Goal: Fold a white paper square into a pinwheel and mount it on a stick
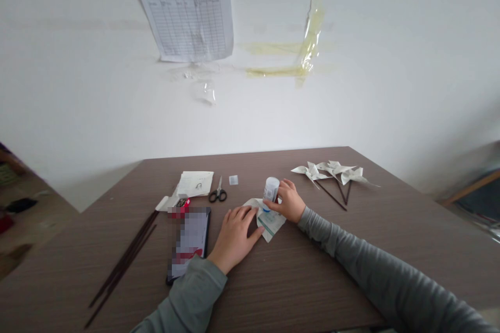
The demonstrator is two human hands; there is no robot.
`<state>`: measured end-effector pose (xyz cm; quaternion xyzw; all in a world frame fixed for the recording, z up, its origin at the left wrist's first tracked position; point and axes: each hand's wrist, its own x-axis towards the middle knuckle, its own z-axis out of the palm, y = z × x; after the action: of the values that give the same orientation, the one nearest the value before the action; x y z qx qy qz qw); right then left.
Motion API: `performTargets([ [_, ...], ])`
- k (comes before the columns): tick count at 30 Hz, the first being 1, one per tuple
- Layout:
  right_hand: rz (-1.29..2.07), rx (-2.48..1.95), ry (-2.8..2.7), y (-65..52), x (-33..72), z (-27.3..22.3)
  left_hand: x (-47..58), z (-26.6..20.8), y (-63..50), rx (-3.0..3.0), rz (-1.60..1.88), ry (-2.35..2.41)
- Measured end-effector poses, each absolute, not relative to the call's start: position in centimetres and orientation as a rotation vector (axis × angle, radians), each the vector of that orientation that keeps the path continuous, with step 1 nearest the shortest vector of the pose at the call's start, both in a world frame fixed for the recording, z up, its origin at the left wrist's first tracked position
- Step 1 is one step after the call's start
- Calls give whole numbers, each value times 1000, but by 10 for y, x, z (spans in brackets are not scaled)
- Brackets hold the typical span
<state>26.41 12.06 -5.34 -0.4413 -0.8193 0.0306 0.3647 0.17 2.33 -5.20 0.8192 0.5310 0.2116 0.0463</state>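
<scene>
My right hand (288, 202) is wrapped round a small white glue bottle (270, 191) with a blue end, tipped down onto a piece of paper. That paper (271, 225) is partly folded, pale with a green stripe, and lies flat on the table. Fingers spread, my left hand (239, 231) rests at the paper's left edge and holds nothing. Scissors (217, 193) with black handles lie beyond my left hand, near a small clear square (233, 180). Three paper pinwheels (334, 170) on dark sticks lie to the right.
A phone (191, 244) lies left of my left hand. Behind it are a stack of paper squares (196, 183) and a small red packet (180, 208). Several dark sticks (125, 263) lie at the left. A white wall (273, 119) with a taped sheet (189, 23) stands behind the table (312, 281).
</scene>
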Motion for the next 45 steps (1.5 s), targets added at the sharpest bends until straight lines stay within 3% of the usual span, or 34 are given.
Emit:
performTargets([
  [45,175,-1113,-2073,113,262,-43,-3,-54,24,2512,693,1589],
])
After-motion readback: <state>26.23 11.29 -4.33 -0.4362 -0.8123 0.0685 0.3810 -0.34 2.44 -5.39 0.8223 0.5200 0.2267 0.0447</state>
